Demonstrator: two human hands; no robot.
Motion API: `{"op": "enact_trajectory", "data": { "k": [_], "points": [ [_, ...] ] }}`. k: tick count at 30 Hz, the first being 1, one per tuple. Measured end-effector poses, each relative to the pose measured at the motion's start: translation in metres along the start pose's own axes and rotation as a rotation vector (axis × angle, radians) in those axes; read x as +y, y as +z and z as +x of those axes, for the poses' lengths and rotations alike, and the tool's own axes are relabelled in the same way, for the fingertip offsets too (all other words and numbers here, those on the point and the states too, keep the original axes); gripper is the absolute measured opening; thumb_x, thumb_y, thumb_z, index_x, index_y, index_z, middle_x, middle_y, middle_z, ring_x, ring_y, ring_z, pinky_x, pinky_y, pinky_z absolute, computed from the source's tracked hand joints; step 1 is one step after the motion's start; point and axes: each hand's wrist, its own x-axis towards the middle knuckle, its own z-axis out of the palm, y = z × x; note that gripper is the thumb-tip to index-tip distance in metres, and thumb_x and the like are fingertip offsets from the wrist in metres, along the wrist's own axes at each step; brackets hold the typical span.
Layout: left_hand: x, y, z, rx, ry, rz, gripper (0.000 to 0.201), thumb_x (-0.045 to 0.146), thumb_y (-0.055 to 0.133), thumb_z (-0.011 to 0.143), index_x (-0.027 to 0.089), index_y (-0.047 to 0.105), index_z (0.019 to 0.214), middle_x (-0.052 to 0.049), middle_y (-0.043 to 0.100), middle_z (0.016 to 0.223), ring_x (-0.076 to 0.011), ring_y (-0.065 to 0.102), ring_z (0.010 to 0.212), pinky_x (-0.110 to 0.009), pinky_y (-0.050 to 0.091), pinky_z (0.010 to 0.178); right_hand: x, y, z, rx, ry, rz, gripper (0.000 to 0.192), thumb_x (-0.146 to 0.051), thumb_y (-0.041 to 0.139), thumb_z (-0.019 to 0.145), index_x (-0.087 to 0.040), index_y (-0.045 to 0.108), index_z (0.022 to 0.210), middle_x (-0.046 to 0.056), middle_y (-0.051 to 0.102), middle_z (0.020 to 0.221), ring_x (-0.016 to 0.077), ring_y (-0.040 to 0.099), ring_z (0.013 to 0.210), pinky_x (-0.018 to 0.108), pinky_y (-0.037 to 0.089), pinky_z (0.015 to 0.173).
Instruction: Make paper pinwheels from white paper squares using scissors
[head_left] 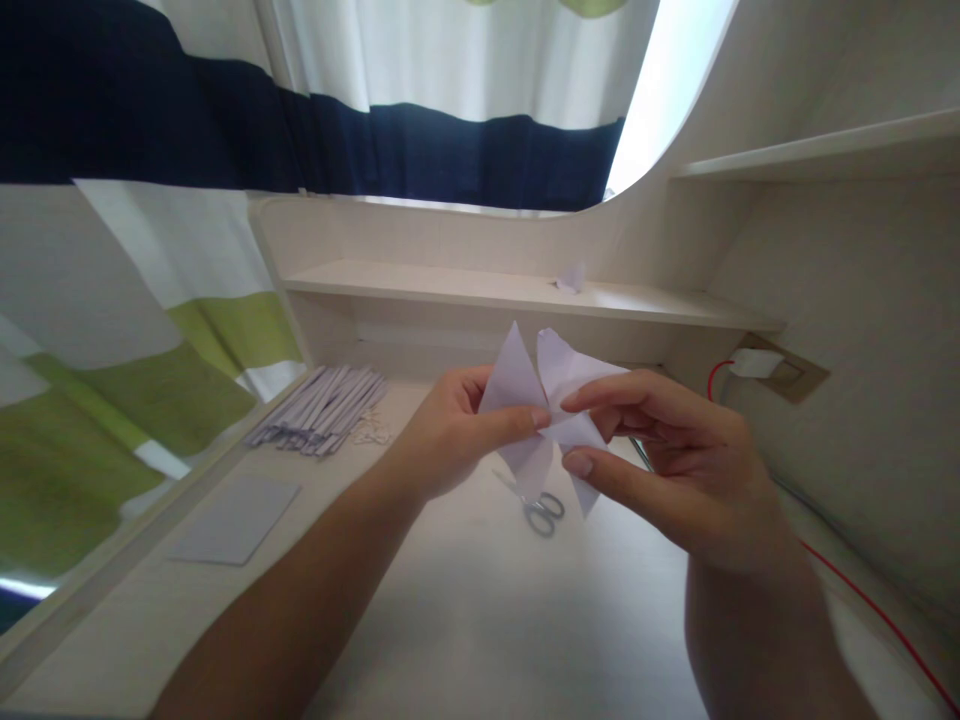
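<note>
Head view, frame centre: above the desk, the left hand pinches the folded paper near its middle while the right hand grips its right-hand flaps. Apparent step: shaping folds; the next move likely calls for a steady left pinch

Texts, labels, brands, numbers, signs: nil entry; no readable lettering, numeral or mark is showing anywhere in the head view.
</note>
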Motion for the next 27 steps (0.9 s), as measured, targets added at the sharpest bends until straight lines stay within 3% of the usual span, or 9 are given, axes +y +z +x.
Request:
{"op": "enact_trajectory", "data": {
  "k": [4, 14, 20, 27],
  "points": [
    [0.0008, 0.0011, -0.001, -0.008, 0.005, -0.024, 0.019, 0.031, 0.088, 0.076, 0.016, 0.081, 0.084, -0.004, 0.077, 0.077, -0.0155, 0.069, 0.067, -0.024, 0.055, 0.063, -0.0019, 0.0007, 0.0031, 0.028, 0.026, -0.015, 0.033, -0.018, 0.081, 0.087, -0.027, 0.074, 0.118, 0.0, 0.068, 0.079, 0.0147, 0.062, 0.065, 0.028, 0.053, 0.056],
    [0.0031, -0.0016, -0.0023, -0.082, 0.037, -0.13, 0.013, 0.019, 0.088, 0.078, 0.018, 0.084, 0.09, -0.003, 0.081, 0.084, -0.0148, 0.075, 0.075, -0.022, 0.061, 0.071, -0.0045, 0.0014, 0.0054, 0.131, 0.064, -0.025, 0.028, -0.018, 0.083, 0.085, -0.026, 0.078, 0.112, -0.002, 0.061, 0.074, 0.0106, 0.055, 0.061, 0.023, 0.047, 0.051],
    [0.0042, 0.0022, -0.0045, -0.022, 0.079, -0.041, 0.014, 0.019, 0.089, 0.078, 0.02, 0.084, 0.091, -0.002, 0.082, 0.086, -0.0145, 0.076, 0.075, -0.022, 0.06, 0.069, -0.0023, 0.0046, 0.0059, 0.165, 0.076, -0.041, 0.028, -0.018, 0.083, 0.085, -0.025, 0.078, 0.112, -0.001, 0.067, 0.078, 0.0095, 0.058, 0.06, 0.022, 0.048, 0.05],
    [0.0042, 0.0031, -0.006, 0.043, 0.097, 0.047, 0.016, 0.023, 0.089, 0.078, 0.017, 0.083, 0.092, -0.004, 0.083, 0.087, -0.016, 0.076, 0.076, -0.023, 0.061, 0.068, 0.0011, 0.0079, 0.0068, 0.216, 0.081, -0.056, 0.028, -0.019, 0.083, 0.086, -0.024, 0.079, 0.113, -0.003, 0.062, 0.072, 0.0091, 0.057, 0.056, 0.022, 0.043, 0.045]
  ]
}}
